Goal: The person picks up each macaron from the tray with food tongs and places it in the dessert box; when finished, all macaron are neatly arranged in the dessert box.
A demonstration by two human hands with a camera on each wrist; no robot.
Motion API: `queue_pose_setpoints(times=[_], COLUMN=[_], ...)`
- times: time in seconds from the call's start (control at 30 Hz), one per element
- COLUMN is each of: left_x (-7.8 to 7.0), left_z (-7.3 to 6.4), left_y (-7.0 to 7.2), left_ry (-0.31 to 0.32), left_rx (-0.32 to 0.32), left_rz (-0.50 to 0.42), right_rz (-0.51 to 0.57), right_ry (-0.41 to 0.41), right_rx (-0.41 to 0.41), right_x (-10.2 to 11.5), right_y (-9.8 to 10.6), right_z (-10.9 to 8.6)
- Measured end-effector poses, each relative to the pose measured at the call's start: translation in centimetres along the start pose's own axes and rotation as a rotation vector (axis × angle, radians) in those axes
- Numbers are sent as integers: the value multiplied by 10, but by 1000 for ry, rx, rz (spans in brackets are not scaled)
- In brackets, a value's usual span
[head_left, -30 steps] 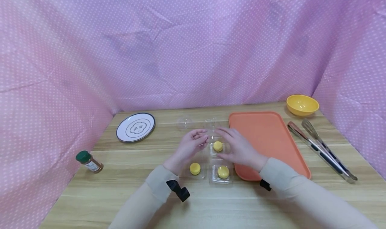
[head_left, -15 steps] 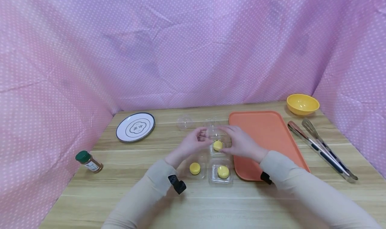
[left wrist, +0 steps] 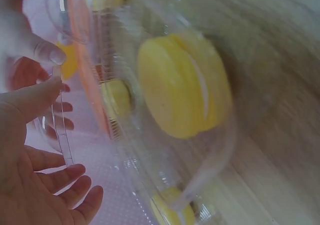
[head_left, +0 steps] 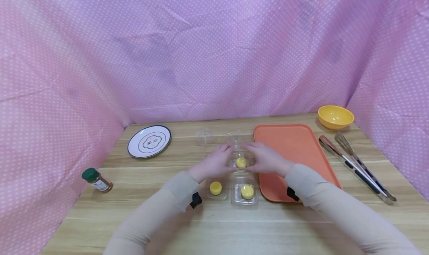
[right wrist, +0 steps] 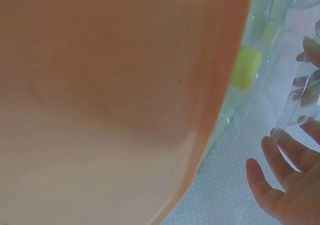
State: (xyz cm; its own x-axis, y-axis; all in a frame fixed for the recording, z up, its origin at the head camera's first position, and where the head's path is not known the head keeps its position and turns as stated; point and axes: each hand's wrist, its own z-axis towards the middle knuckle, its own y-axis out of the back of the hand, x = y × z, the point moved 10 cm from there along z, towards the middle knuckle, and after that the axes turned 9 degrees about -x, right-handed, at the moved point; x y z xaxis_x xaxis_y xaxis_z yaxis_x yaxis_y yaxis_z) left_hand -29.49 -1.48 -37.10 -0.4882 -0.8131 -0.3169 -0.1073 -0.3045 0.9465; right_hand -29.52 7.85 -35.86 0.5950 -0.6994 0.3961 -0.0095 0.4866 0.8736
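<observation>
My left hand [head_left: 216,161] and right hand [head_left: 268,160] face each other over the clear plastic box [head_left: 235,167] that holds the back yellow macaron [head_left: 241,163]. Between them they hold a thin clear plastic lid [left wrist: 61,130] by opposite sides. Thumb and fingers of the left hand span its edge in the left wrist view; right-hand fingertips [right wrist: 275,133] meet the rim in the right wrist view. Closer to me, another macaron [head_left: 247,192] sits in a clear box, with a third macaron [head_left: 216,188] in clear plastic to its left. How firmly the lid is seated cannot be told.
An orange tray [head_left: 288,143] lies just right of the boxes. Beyond it are metal tongs [head_left: 356,169] and a yellow bowl [head_left: 336,117]. A white plate [head_left: 149,141] and a green-capped spice jar [head_left: 98,180] stand left. Clear plastic domes [head_left: 205,136] lie behind.
Both hands have come down a little around the back box, and the left hand has shifted right, nearer the right one. The macarons and other objects stay put.
</observation>
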Motion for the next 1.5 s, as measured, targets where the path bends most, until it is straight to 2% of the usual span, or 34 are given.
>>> queue_pose_setpoints(times=[0.23,0.5,0.67,0.97,1.13,1.3,1.5], left_x=[3,0,0,-1,0,1,3], left_z=[3,7,8,10,10,10,11], left_y=[-9,-16,-20,-21,-21,-22,-24], left_ry=[9,-34,-36,-52,-58,-37,-38], left_rx=[68,103,121,104,98,117,121], left_rz=[89,173,204,226,208,161,169], right_rz=[-14,-36,-35,-18,24,70,56], right_ry=[20,5,-19,-22,-40,-55,-57], right_rx=[59,107,142,165,188,200,202], right_x=[0,-4,-6,-7,-8,-9,-10], right_y=[-9,-19,-24,-25,-28,-31,-32], right_z=[2,3,2,4,4,2,3])
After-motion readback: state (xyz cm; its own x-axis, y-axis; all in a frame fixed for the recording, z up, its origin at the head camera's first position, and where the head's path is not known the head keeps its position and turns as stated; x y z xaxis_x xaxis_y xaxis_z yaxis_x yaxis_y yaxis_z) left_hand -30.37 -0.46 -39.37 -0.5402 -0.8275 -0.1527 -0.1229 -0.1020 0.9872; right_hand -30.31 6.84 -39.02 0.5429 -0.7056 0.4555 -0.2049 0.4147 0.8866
